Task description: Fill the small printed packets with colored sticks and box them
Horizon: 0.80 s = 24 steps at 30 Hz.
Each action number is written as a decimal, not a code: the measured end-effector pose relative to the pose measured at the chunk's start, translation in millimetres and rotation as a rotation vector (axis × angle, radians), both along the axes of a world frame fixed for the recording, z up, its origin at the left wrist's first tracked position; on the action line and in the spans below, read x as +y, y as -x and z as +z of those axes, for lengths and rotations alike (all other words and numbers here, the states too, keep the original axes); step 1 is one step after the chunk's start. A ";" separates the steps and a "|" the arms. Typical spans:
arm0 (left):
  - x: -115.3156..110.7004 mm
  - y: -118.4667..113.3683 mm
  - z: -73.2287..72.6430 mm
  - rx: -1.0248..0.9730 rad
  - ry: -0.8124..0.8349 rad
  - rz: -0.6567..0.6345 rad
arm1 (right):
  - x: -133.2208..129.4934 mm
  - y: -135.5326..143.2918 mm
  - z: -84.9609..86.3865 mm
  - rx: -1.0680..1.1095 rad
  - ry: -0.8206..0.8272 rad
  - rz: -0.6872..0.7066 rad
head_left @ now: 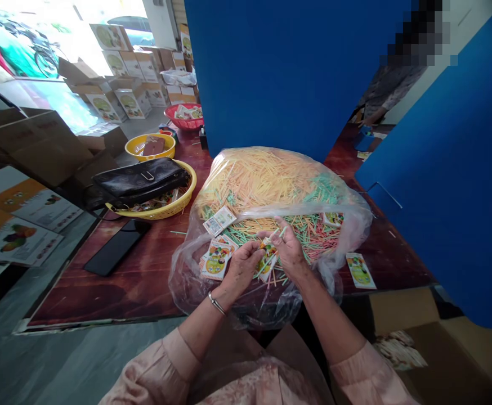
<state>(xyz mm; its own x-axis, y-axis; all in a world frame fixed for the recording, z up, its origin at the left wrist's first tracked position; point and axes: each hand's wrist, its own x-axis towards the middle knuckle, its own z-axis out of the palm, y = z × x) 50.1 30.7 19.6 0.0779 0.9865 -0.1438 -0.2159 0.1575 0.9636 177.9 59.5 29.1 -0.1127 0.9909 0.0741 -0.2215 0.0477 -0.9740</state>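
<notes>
Left hand (242, 265) pinched small packet (267, 269) by edge, over open plastic bag (241, 306) of coloured sticks (258, 174). Right hand (291, 256), just beside, pinched few pale sticks (283, 231) between fingertips. Bag lay on table (144, 287), more packets (215, 263) at left.

A plastic bag (184, 275) is lying on a table (140, 298), before a partition (280, 73).
Thin sticks (258, 174) are lying in the bag, and packets (215, 262) are resting on its left front part; another packet (361, 271) is lying on the table to its right. Left of the bag, a handbag (142, 180) is lying across a basket (189, 194), with a smartphone (117, 247) resting before them and a second basket (165, 155) standing behind. Cartons (144, 68) are standing farther back.
</notes>
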 end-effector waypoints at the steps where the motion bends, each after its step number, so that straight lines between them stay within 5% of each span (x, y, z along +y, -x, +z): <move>1: 3.3 -1.4 0.6 0.001 -0.002 0.003 | 2.6 0.7 0.2 0.002 -0.017 -0.045; 5: 14.7 -5.3 3.8 -0.005 -0.007 0.000 | 10.7 -0.8 4.4 -0.077 -0.092 -0.091; 14: 22.0 -0.9 7.1 -0.050 -0.030 -0.002 | 11.8 -28.2 13.3 -0.656 -0.325 0.113; 20: 36.7 13.5 25.7 -0.035 -0.086 0.073 | -9.4 -22.7 13.8 -0.760 -0.481 -0.284; 24: 41.0 30.6 31.1 -0.004 -0.146 0.131 | -27.5 -3.0 -3.4 -1.051 -0.740 0.225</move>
